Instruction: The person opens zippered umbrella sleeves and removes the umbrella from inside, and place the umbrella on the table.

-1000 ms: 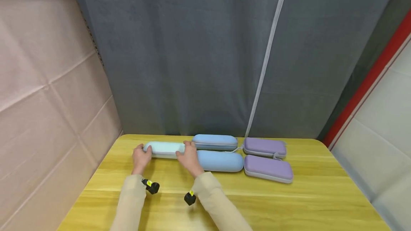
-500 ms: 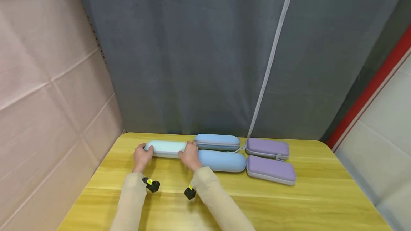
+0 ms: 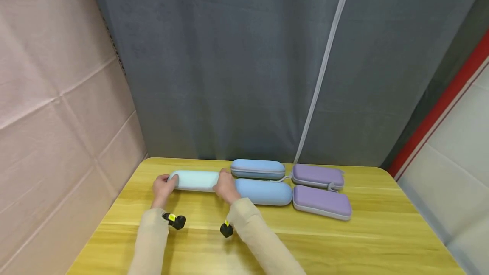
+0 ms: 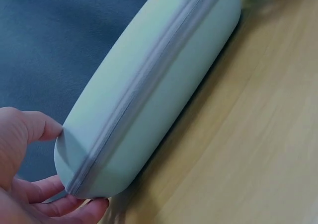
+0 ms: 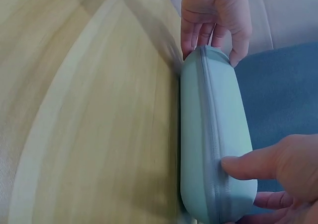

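A mint-green zippered hard case lies lengthwise at the back left of the table, between my two hands. My left hand holds its left end, thumb on the upper shell and fingertips around the end in the left wrist view. At the other end, my right hand grips the case; in the right wrist view the thumb presses by the grey zip, with the fingers partly hidden behind. A blue rounded case lies right beside the right hand, and a second blue case sits behind it.
Two purple zippered cases lie to the right of the blue ones, one behind the other. A grey curtain hangs along the back edge of the wooden table. Pinkish cloth covers the left side.
Over the last half second the mint-green case has shifted slightly left and toward me. My left hand has moved left with its end; the right hand has barely moved. The other cases stay put.
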The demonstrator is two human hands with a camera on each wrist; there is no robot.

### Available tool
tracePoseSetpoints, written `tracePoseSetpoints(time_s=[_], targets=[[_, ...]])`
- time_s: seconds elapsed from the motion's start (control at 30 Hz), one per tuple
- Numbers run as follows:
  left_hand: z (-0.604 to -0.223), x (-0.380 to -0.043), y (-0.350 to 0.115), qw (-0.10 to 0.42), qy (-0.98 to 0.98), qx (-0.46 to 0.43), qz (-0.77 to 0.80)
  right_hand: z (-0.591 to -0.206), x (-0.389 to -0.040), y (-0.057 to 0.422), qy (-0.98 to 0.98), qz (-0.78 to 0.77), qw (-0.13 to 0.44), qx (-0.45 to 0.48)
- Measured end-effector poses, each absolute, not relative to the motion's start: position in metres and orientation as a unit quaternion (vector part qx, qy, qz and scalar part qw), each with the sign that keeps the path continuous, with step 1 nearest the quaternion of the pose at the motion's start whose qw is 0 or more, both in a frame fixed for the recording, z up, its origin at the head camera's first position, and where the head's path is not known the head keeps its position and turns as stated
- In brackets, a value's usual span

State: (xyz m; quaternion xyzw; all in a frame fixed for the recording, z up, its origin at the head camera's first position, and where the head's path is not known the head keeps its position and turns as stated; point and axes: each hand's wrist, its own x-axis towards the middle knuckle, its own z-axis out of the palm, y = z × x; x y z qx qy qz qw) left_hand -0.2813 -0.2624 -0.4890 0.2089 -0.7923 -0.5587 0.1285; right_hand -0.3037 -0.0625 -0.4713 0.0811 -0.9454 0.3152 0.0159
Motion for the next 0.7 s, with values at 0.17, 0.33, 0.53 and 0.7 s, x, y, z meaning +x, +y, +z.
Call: tracePoseSetpoints(time_s=[0.17, 0.33, 0.53, 0.7], targets=[[-0.49, -0.275, -0.27, 0.126, -0.796, 0.218, -0.55, -0.469, -0.297, -0.066, -0.954, 0.282, 0.021, 0.103], [-0.49, -0.264, -0.276, 0.091, -0.797, 0.226, -0.553, -0.47, -0.286, -0.065, -0.956, 0.266, 0.021, 0.122], [-0.487, -0.248, -0.282, 0.055, -0.811, 0.204, -0.545, -0.472, -0.274, -0.063, -0.964, 0.219, 0.022, 0.151], [-0.486, -0.234, -0.29, 0.026, -0.803, 0.209, -0.558, -0.476, -0.262, -0.062, -0.959, 0.226, 0.032, 0.167]])
